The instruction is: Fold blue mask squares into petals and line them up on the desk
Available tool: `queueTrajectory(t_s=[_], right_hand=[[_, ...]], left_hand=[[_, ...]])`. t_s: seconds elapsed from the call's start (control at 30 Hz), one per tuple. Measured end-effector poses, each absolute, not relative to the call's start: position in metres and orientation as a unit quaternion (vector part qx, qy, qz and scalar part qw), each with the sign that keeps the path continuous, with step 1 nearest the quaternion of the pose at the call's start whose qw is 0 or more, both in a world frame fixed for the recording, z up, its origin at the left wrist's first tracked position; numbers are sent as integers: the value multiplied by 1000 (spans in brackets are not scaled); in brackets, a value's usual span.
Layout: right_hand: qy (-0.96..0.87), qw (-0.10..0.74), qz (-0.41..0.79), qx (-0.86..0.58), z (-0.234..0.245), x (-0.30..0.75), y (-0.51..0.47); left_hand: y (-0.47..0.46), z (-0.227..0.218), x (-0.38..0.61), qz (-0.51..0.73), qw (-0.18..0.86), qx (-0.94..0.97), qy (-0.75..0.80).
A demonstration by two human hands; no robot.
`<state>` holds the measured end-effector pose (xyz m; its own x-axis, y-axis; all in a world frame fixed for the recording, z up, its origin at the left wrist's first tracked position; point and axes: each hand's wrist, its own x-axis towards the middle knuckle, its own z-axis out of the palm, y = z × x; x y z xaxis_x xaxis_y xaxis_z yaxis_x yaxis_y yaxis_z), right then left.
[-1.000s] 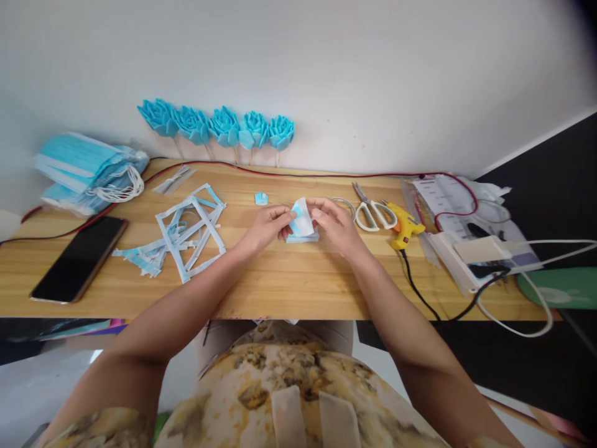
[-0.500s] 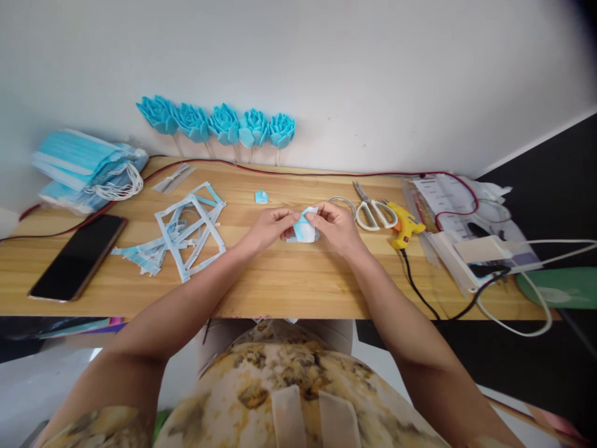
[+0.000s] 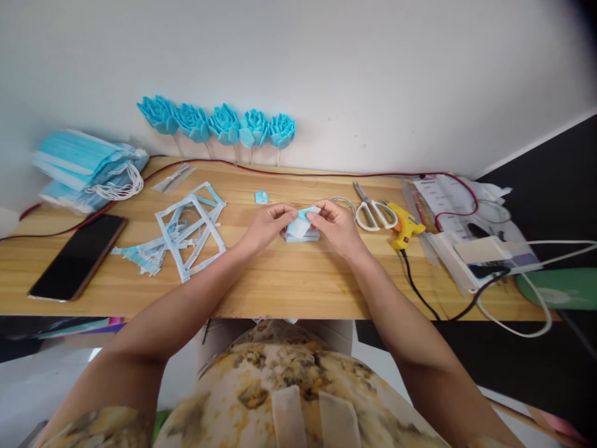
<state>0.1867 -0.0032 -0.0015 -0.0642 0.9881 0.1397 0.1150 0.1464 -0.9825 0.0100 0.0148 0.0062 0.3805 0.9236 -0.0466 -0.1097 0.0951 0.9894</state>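
Between both hands is a small blue-and-white piece of mask fabric (image 3: 301, 224), partly folded over. My left hand (image 3: 273, 225) pinches its left side between thumb and fingers. My right hand (image 3: 334, 224) pinches its upper right corner. Below the held piece, a pale blue stack of fabric pieces (image 3: 303, 238) lies on the wooden table (image 3: 280, 286); the hands hide part of it. A small folded blue petal (image 3: 262, 197) rests just beyond my left hand. White-handled scissors (image 3: 375, 213) lie to the right of my right hand.
Blue fabric flowers (image 3: 224, 124) on sticks lean against the wall. Cut strips (image 3: 189, 230), a phone (image 3: 79, 258) and a mask pack (image 3: 88, 168) lie left. A yellow glue gun (image 3: 405, 225), a ring of tape (image 3: 342, 204) and a power strip (image 3: 466, 267) lie right.
The fabric piece has turned and its lower part has lifted, so more of the stack below shows. My left hand has shifted slightly; my right hand stays about where it was.
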Motion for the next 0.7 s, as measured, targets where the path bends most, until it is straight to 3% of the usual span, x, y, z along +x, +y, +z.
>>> queueTrajectory(t_s=[0.17, 0.47, 0.7], right_hand=[[-592, 486, 445, -463, -3, 186, -4], [-692, 471, 251, -486, 3, 185, -6], [-760, 456, 176, -429, 9, 185, -8]], left_hand=[[15, 5, 10, 382, 643, 549, 374], [15, 6, 10, 377, 653, 529, 390], [16, 3, 8, 387, 677, 502, 374]])
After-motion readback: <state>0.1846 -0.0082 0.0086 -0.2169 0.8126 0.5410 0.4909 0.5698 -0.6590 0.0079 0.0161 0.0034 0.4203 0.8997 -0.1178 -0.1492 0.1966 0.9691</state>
